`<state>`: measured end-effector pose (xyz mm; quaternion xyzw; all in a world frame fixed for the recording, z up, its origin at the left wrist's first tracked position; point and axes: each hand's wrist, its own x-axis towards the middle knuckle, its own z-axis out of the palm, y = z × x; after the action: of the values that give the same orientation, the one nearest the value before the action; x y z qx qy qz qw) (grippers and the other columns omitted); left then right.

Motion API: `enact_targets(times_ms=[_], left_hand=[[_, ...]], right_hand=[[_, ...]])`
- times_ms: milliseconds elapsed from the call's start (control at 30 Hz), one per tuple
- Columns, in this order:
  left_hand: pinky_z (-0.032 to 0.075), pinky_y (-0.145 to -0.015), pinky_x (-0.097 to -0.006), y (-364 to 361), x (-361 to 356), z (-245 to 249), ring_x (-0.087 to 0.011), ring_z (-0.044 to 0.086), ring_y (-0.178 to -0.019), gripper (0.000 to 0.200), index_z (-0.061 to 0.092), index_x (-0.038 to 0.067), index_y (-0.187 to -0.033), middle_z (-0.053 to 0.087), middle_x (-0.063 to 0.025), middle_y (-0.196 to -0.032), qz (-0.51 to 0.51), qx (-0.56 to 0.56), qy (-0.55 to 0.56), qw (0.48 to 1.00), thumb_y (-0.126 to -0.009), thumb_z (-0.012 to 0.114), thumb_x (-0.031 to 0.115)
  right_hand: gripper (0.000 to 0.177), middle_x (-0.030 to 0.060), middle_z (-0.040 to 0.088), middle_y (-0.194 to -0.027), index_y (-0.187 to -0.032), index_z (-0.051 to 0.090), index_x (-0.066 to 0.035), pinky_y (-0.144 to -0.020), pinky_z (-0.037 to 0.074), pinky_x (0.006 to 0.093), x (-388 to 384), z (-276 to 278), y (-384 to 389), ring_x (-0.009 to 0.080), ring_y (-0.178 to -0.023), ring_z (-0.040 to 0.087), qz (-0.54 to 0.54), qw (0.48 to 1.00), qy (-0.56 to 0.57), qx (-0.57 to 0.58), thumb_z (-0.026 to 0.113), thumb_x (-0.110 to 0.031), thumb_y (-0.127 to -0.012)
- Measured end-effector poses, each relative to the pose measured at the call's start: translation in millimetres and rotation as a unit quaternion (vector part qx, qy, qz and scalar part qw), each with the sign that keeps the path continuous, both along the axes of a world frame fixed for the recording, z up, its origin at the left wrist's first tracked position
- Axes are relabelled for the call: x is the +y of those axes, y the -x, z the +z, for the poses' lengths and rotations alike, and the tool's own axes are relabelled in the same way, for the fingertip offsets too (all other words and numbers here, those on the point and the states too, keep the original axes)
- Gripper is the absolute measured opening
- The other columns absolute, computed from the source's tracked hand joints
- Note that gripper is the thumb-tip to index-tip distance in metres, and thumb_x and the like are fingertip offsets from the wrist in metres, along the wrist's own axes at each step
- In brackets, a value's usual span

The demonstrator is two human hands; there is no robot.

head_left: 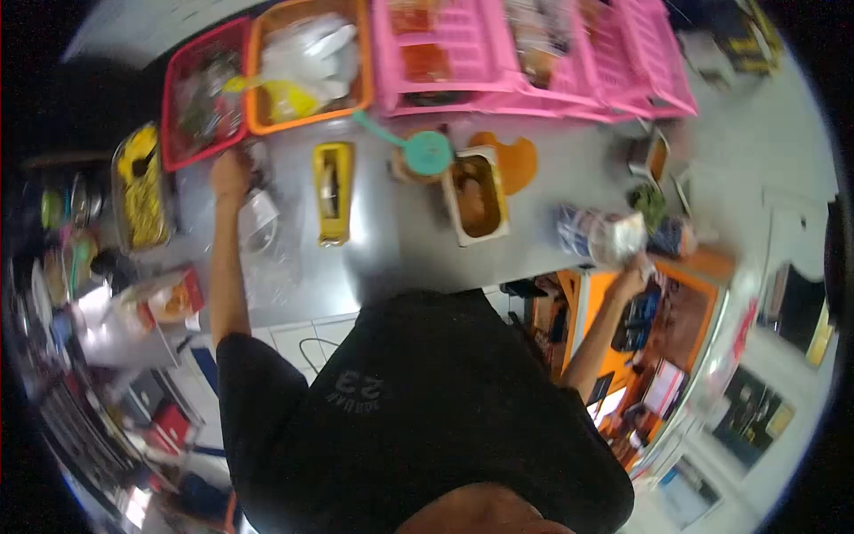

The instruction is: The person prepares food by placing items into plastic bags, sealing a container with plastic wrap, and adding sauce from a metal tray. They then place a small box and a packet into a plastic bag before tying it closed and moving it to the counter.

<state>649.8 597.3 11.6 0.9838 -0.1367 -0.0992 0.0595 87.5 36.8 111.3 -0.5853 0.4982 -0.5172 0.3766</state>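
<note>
My left hand (230, 175) is curled at the front edge of the red basket (206, 151), beside crumpled clear plastic (271, 280) on the steel counter. What it holds, if anything, I cannot make out. A white cup-like thing (260, 210) lies just right of that wrist. Toward the counter's right end, my right hand (632, 278) is closed at the lower end of a blue-and-white printed plastic package (598, 233), which is blurred. In the middle stand a yellow tape dispenser (333, 193), a tub with a turquoise lid (428, 153) and a rectangular container of brown sauce (479, 198).
An orange basket (253, 98) with white plastic bags and pink racks (534, 100) line the back. Orange liquid (516, 163) is spilled by the sauce container. A tray of yellow shreds (144, 209) stands left. Orange shelving (578, 307) lies below the right arm.
</note>
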Motion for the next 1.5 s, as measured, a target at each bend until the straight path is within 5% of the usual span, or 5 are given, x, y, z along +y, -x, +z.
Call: enact_targets(times_ms=[233, 667, 900, 1100, 1500], left_hand=[[0.051, -0.078, -0.0499, -10, 6, -13, -0.0371, 0.066, -0.089, 0.030, 0.068, 0.008, -0.096, 0.070, -0.0171, -0.090, 0.005, -0.049, -0.015, 0.999, -0.079, 0.067, 0.033], [0.052, -0.066, -0.0315, 68, -22, 69, -0.0175, 0.065, -0.071, 0.013, 0.063, 0.002, -0.089, 0.067, -0.0082, -0.079, 0.045, -0.253, 0.367, 0.894, -0.085, 0.066, 0.014], [0.051, -0.071, -0.0266, 331, -309, 225, -0.0131, 0.062, -0.072, 0.012, 0.060, 0.002, -0.098, 0.067, -0.0068, -0.085, -0.053, -0.008, 0.687, 0.725, -0.086, 0.064, 0.002], [0.050, -0.071, -0.0238, 453, -504, 135, -0.0109, 0.063, -0.075, 0.010, 0.060, 0.001, -0.089, 0.067, -0.0061, -0.084, -0.164, 0.293, 0.722, 0.605, -0.086, 0.069, 0.005], [0.050, -0.069, -0.0299, 451, -518, 138, -0.0174, 0.064, -0.075, 0.020, 0.071, 0.005, -0.101, 0.070, -0.0101, -0.089, -0.319, 0.236, 0.450, 0.800, -0.082, 0.069, 0.008]], right_hand=[[0.026, 0.0061, 0.064, -0.100, -0.105, 0.065, 0.004, -0.082, 0.048, 0.0279, 4, -8, 0, 0.0133, -0.089, 0.058, 0.001, 0.999, -0.024, -0.032, 0.069, -0.015, -0.089], [0.023, 0.0073, 0.067, -0.099, -0.103, 0.068, 0.004, -0.084, 0.048, 0.0273, 4, -10, 2, 0.0137, -0.090, 0.060, 0.031, 0.996, -0.020, -0.078, 0.068, -0.014, -0.089], [0.014, 0.0052, 0.067, -0.093, -0.097, 0.068, 0.000, -0.080, 0.048, 0.0265, 8, 0, 4, 0.0125, -0.086, 0.059, 0.085, 0.993, 0.016, -0.080, 0.065, -0.010, -0.090], [0.008, 0.0035, 0.066, -0.087, -0.090, 0.067, -0.001, -0.081, 0.046, 0.0276, 3, 11, 18, 0.0120, -0.084, 0.058, 0.135, 0.986, -0.002, -0.099, 0.066, -0.006, -0.084], [0.009, 0.0064, 0.068, -0.088, -0.092, 0.066, 0.000, -0.085, 0.044, 0.0274, -8, 15, 25, 0.0126, -0.087, 0.059, 0.192, 0.972, -0.067, -0.119, 0.066, -0.005, -0.085]])
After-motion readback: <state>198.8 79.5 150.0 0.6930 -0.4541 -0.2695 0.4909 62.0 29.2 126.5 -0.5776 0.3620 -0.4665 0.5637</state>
